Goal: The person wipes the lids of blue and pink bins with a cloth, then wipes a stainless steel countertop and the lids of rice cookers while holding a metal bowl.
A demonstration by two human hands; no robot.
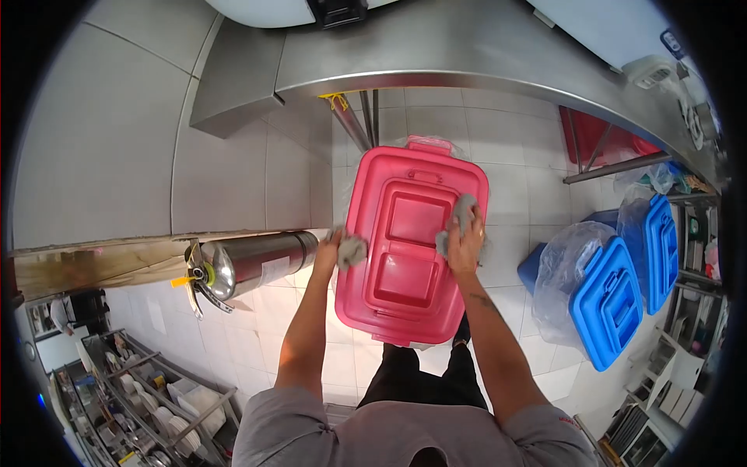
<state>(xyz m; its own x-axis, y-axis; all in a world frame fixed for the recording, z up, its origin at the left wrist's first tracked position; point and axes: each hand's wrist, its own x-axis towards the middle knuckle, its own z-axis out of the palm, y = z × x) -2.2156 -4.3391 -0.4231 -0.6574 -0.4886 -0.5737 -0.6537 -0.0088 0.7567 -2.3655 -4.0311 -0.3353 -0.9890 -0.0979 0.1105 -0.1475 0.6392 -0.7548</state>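
Observation:
In front of me is a red plastic bin lid (405, 253) with raised panels, on a bin whose sides are mostly hidden beneath it. My left hand (330, 247) is closed on a crumpled grey cloth (353, 252) at the lid's left edge. Over on the right side of the lid, my right hand (468, 243) presses down a second grey cloth (464, 207), its fingers closed around part of it. Clear plastic shows around the rim of the bin.
A steel counter (467, 54) runs across the far side, with a metal leg below. At left, a fire extinguisher (257, 261) juts out by the tiled wall. Two blue-lidded bins (607, 303) with plastic liners stand right. A dish rack (171, 397) is lower left.

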